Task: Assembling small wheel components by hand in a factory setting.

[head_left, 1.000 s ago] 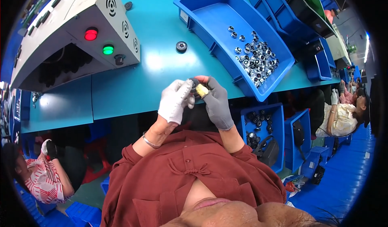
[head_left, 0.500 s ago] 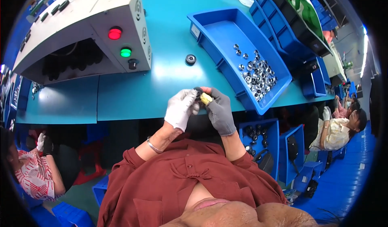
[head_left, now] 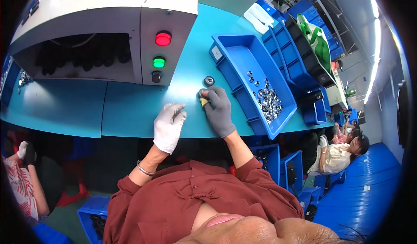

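Note:
My right hand (head_left: 218, 113), in a grey glove with yellow at the thumb tip, pinches a small round dark part (head_left: 201, 93) above the table. Fingers hide much of it. Just beyond them a black round part with a silvery centre (head_left: 209, 81) rests on the teal table (head_left: 130, 109). My left hand (head_left: 168, 129), white-gloved, is apart from the right one, near the table's front edge. Its fingers are loosely bent, with a gap to the thumb and nothing visible between them.
A blue tray (head_left: 226, 74) with many small shiny metal parts (head_left: 270, 103) stands at the right. At the left is a pale machine (head_left: 173, 22) with a red and a green light and a dark opening. Stacked bins (head_left: 299, 61) stand farther right. Other people sit at both sides.
My hands have parted: the left moved left, the right moved forward with the dark part toward the one on the table. The whole view has shifted, bringing the machine closer.

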Demonstrator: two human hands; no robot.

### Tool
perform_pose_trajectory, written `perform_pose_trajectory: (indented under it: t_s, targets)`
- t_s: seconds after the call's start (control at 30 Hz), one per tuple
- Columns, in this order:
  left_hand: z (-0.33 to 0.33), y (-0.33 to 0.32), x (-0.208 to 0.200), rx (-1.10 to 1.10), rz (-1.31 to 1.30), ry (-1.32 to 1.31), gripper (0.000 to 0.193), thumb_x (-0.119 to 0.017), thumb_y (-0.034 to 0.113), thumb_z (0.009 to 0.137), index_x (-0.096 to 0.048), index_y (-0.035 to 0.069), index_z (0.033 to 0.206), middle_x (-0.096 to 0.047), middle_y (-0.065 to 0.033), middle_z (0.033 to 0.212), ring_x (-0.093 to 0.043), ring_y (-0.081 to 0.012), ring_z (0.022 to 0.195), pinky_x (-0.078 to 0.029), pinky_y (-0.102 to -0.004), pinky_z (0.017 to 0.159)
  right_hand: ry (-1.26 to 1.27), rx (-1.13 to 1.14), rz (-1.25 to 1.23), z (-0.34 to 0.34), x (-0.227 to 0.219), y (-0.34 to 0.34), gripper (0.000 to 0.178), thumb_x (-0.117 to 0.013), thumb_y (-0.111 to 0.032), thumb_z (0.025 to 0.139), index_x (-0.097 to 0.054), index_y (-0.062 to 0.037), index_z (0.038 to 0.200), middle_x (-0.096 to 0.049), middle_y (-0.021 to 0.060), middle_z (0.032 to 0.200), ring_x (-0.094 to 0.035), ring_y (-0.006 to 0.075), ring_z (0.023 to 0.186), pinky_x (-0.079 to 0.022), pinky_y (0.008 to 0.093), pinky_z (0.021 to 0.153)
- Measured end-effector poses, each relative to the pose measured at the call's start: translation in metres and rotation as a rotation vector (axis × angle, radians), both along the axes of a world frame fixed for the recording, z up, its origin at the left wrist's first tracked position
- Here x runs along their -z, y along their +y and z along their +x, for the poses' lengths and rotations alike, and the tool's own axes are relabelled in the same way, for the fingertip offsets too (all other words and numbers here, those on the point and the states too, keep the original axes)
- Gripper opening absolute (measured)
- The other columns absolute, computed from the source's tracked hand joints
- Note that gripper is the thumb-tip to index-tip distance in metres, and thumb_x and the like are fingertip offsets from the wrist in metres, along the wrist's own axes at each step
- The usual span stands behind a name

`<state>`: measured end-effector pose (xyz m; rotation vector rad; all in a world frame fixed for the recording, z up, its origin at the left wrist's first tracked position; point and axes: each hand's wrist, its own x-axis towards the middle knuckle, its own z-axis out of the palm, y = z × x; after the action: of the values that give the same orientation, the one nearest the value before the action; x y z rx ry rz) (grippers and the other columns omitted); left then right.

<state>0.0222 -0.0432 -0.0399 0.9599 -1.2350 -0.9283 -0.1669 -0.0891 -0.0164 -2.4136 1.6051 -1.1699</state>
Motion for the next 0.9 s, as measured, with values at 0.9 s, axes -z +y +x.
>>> perform_pose_trajectory:
  t_s: [0.9]
  targets:
    - [0.0,-0.002,0.0,0.026,-0.099,-0.287,0.014,-0.067,0.004,0.088,-0.07,-0.001,0.101,-0.069,-0.0143,0.093,-0.068,-0.0261,0.084,-0.054,-0.0338,0.078,-0.346,0.068,0.081,-0.076,-0.08,0.135,0.016,-0.067,0.004,0.083,-0.07,-0.0005,0.098,-0.067,0.0131,0.094,-0.067,0.0259,0.09,-0.051,0.0329,0.083]
